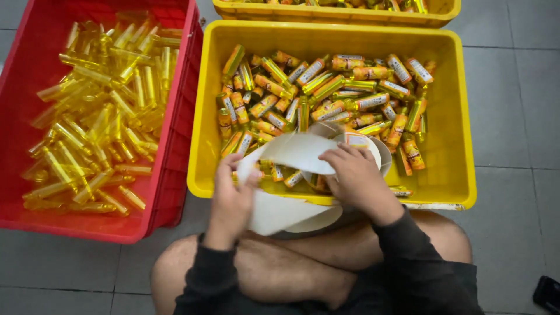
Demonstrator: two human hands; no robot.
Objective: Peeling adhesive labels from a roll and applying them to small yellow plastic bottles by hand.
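My left hand (231,201) grips the left end of a white backing strip (294,153) from a roll of stickers (364,153). My right hand (357,178) rests on the roll, fingers pressing on the strip near a sticker. Both hands hover over the near rim of a yellow bin (449,140) holding several labelled yellow-orange tubes (326,90). More loose white strip (286,213) curls down toward my lap. Whether a tube lies under my right palm is hidden.
A red crate (41,52) on the left holds several clear yellow unlabelled tubes (99,111). A second yellow bin (338,13) stands behind the first. My bare knees (280,268) are crossed on a grey tiled floor (513,105). A dark object (548,293) lies at the bottom right.
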